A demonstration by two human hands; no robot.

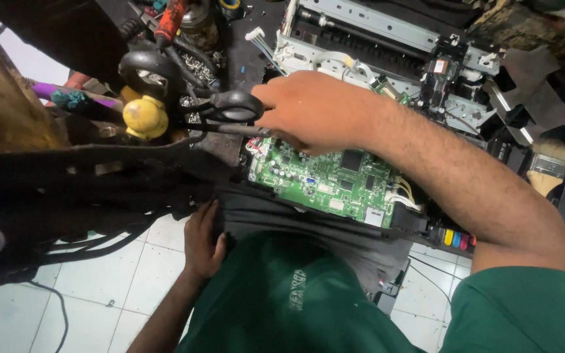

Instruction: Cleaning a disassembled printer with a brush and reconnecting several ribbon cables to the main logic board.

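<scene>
My right hand reaches in from the right, over the upper left corner of a green circuit board. Its fingers are curled down around the blade end of black-handled scissors, whose loops stick out to the left. The board sits in an opened printer with its metal frame and white cables exposed. My left hand grips the near edge of the printer's dark grey housing, just above my green shirt.
A cluttered tool holder stands at the upper left, with a yellow knob, a red-handled tool and screws. Black cables trail over the white tiled floor. A brush lies at the right. Coloured ink tubes run beside the board.
</scene>
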